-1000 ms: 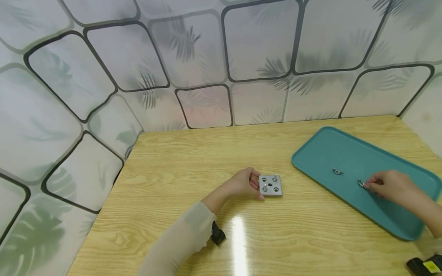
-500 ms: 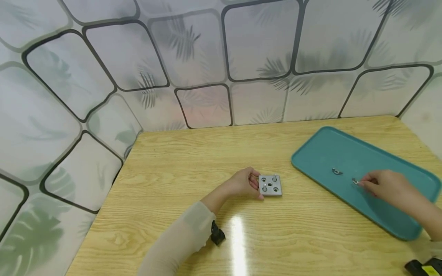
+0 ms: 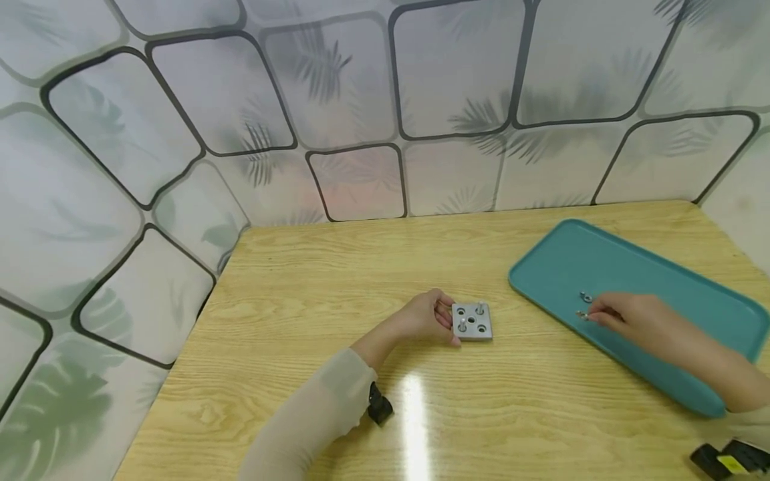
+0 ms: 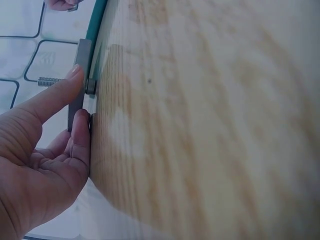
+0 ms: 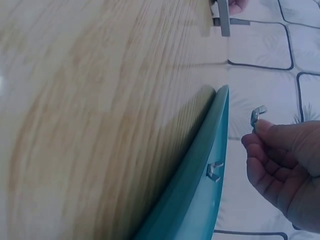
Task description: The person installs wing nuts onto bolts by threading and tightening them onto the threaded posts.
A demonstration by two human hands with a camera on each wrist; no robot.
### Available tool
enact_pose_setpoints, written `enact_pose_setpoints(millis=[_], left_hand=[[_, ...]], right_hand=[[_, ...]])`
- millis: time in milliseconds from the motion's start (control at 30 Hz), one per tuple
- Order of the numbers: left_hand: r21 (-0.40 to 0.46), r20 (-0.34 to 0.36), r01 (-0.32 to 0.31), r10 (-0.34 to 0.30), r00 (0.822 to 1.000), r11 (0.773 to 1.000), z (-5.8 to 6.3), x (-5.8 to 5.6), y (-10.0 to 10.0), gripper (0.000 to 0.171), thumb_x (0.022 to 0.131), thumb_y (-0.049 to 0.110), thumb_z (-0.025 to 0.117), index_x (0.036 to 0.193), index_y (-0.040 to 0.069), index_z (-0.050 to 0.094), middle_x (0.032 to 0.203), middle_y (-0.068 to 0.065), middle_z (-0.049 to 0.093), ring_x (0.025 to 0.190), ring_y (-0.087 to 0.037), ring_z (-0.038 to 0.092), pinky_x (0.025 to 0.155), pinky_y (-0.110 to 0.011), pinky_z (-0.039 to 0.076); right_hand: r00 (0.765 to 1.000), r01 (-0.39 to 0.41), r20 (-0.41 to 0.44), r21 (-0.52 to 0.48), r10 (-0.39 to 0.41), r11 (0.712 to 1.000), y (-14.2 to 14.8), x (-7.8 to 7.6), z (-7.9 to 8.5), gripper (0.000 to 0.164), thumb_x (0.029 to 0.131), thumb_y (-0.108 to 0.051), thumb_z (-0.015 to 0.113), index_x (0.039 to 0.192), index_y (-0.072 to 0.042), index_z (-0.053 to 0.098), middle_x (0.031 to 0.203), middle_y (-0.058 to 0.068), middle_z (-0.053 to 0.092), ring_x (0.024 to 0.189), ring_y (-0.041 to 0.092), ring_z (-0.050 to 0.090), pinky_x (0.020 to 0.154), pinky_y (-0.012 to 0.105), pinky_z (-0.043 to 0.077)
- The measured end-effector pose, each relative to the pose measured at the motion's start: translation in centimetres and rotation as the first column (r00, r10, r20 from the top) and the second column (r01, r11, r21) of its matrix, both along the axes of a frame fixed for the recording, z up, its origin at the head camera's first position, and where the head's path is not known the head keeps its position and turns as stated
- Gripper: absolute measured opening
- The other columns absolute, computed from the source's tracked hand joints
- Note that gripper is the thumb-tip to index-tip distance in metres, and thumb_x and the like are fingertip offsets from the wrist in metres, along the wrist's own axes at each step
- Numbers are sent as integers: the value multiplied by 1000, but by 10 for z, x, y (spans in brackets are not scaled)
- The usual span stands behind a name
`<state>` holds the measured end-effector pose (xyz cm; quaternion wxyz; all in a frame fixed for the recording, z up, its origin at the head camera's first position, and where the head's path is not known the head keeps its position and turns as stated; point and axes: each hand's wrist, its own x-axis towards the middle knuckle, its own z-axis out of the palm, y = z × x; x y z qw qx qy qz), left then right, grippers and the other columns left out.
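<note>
My left hand (image 3: 424,319) grips the left edge of a small square metal plate (image 3: 472,335), which has several holes and two bolts standing up through it. In the left wrist view the thumb lies on the plate (image 4: 84,56); a threaded bolt (image 4: 49,81) sticks out of one face and its head (image 4: 91,86) shows on the other. A wing nut (image 5: 256,116) is pinched between thumb and fingers of my right hand (image 3: 640,324), raised above the tray's near side. Another wing nut (image 5: 214,170) lies on the tray, close to that hand.
A teal tray (image 3: 668,287) sits slanted on the right part of the wooden table (image 3: 337,267). Behind the table and to its left hangs a patterned backdrop (image 3: 451,73). Black wrist cameras (image 3: 379,405) are strapped at both sleeves.
My right hand has moved left across the tray with the wing nut, coming close to the one lying there. The left hand and the plate have stayed in place.
</note>
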<state>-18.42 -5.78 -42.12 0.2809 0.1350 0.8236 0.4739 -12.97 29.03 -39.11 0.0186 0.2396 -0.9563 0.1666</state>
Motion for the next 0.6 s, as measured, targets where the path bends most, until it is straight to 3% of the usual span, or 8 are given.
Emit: enact_pose_setpoints(millis=[233, 467, 600], left_hand=[[0, 3, 0, 0, 1000, 1000, -1, 0, 0, 69, 64, 4, 86, 123, 2, 49, 93, -3, 60, 82, -13, 60, 75, -22, 51], [4, -1, 4, -4, 1000, 1000, -1, 0, 0, 69, 64, 3, 86, 123, 2, 49, 93, -3, 61, 82, -13, 60, 75, -21, 51], [8, 0, 7, -7, 1000, 1000, 0, 0, 0, 69, 64, 3, 86, 122, 1, 49, 93, -4, 60, 82, -13, 60, 74, -22, 51]], right_hand=[[985, -131, -118, -13, 129, 991, -16, -4, -1, 12, 80, -4, 71, 88, -11, 66, 80, -10, 64, 68, 5, 60, 55, 21, 48], [936, -287, -222, -39, 272, 957, -36, -10, -5, 22, 73, 1, 75, 86, -15, 66, 80, -10, 63, 69, 3, 59, 56, 20, 47], [907, -366, -234, -26, 350, 930, -47, -12, -6, 23, 74, 1, 74, 89, -14, 66, 83, -10, 63, 72, 6, 60, 59, 22, 48]])
